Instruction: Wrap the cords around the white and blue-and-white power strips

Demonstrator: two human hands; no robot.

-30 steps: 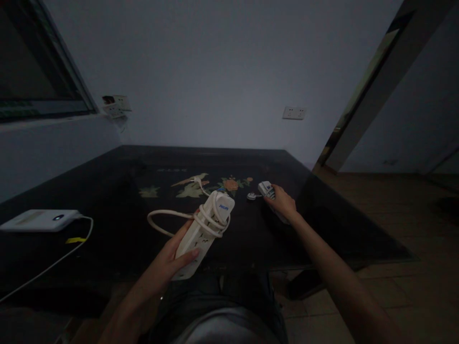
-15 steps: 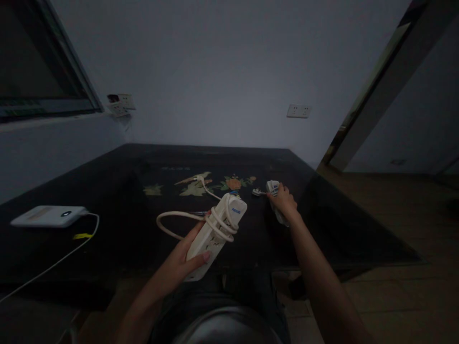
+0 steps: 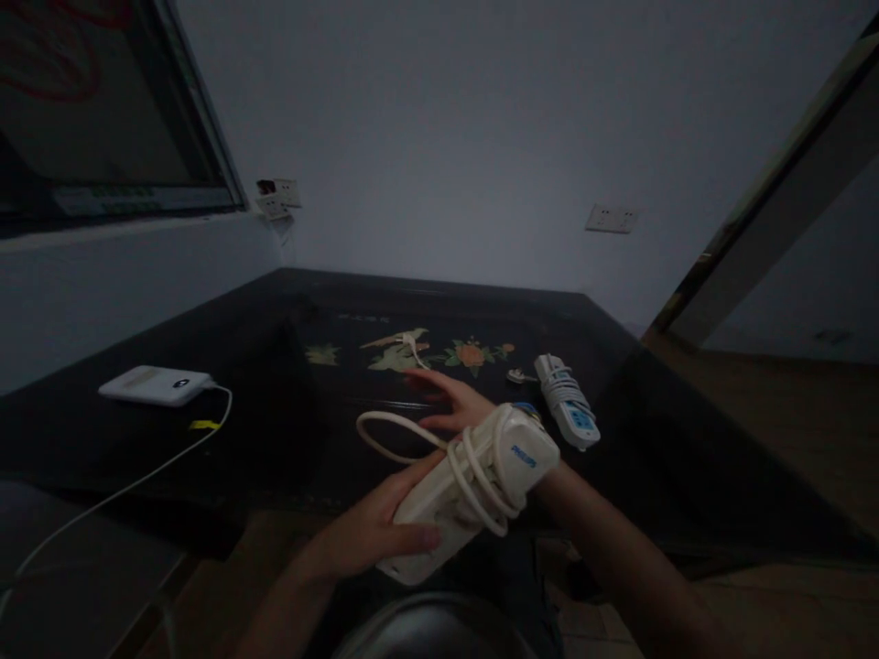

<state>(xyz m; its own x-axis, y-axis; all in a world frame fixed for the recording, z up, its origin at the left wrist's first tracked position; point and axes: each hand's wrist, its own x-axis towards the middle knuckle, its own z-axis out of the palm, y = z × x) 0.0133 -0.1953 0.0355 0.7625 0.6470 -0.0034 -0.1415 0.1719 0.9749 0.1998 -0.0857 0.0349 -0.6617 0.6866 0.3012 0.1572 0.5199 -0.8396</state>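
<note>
My left hand [image 3: 385, 526] grips the lower end of a white power strip [image 3: 432, 513], thumb across its face. The strip is tilted above the table's front edge, with its own thick white cord [image 3: 473, 476] wound round the upper part. A loop of this cord sticks out to the left, and its plug end [image 3: 412, 343] lies beyond, on the painted bird. Behind the strip, my right hand [image 3: 457, 398] reaches leftward with fingers apart and nothing in them, close to the cord loop. The strip hides part of my right hand and wrist.
A second power strip [image 3: 567, 403] with blue sockets and wound cord lies on the right of the dark table [image 3: 330, 302], its plug [image 3: 520, 376] beside it. On the left lie a white power bank [image 3: 155, 385] with a cable and a yellow tag [image 3: 204, 425]. Wall sockets [image 3: 611, 219] are behind.
My right hand has let go of the second power strip and moved left behind the held one. My left hand has brought its strip nearer and to the right. The view has shifted left.
</note>
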